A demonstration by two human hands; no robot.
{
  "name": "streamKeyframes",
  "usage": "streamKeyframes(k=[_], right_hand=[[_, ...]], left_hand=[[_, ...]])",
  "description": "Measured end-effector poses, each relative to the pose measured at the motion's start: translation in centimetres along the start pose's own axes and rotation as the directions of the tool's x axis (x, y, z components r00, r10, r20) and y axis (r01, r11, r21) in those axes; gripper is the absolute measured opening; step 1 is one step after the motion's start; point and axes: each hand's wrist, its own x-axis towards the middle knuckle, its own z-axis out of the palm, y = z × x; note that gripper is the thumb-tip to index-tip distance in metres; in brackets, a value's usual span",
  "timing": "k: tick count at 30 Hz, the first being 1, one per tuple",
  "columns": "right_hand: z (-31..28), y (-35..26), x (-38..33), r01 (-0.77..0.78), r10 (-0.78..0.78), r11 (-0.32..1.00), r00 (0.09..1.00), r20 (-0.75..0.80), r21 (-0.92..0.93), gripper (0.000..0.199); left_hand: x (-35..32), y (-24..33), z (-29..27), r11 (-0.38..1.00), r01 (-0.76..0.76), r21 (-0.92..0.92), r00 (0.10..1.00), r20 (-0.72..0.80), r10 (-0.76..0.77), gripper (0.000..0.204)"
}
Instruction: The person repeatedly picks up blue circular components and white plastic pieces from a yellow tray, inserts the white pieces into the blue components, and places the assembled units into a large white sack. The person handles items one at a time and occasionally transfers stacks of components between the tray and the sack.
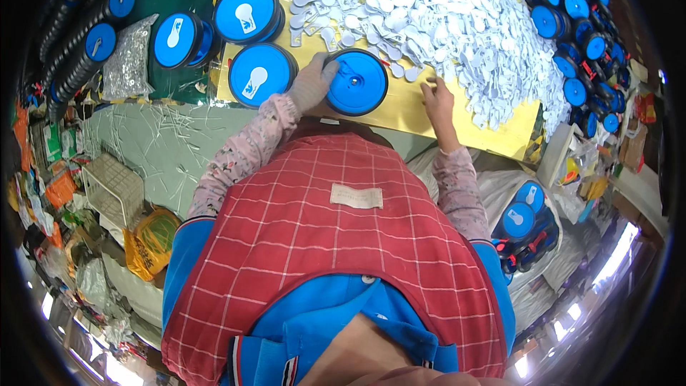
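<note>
My left hand, in a grey glove, grips the left rim of a round blue disc with a black rim that lies on the yellow table top. My right hand is bare and rests flat on the yellow surface at the edge of a big heap of small white keyhole-shaped stickers; its fingertips touch the nearest white pieces. Whether it pinches one I cannot tell. Three similar blue discs bearing a white sticker lie left of the held one.
Rows of black-and-blue discs are stacked at the upper left and upper right. A clear bag of small metal parts lies on the green surface. More discs fill a sack at the right. A white basket stands at the left.
</note>
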Motion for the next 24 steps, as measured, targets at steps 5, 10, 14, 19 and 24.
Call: streamKeyframes(k=[5,10,14,19,24], right_hand=[[5.4,-1.4,2.1,0.043,-0.072,0.995,0.938,-0.338,-0.094,0.038],[1.9,-0.9,0.1,0.112,-0.121,0.993,0.947,-0.297,-0.046,0.038],[-0.1,-11.7,-6.2,0.573,-0.53,0.794,0.816,-0.231,0.201,0.034],[2.9,-16.3,-6.9,0.739,-0.752,0.658,0.657,-0.063,-0.148,0.038],[3.5,-17.3,-4.3,0.611,-0.614,0.79,0.788,-0.055,-0.052,0.055]], left_hand=[[-1.9,-1.3,0.6,0.778,0.138,-0.613,0.986,0.161,-0.048,0.051],[-2.4,-1.1,0.7,0.466,0.253,-0.848,0.963,0.268,-0.035,0.046],[-2.4,-1.3,0.2,0.855,-0.08,-0.513,0.993,0.037,0.115,0.038],[-2.2,-0.5,0.0,0.736,-0.01,-0.677,0.98,0.139,0.141,0.036],[-2.1,-0.2,-0.1,0.982,-0.106,-0.156,0.992,0.045,0.114,0.046]])
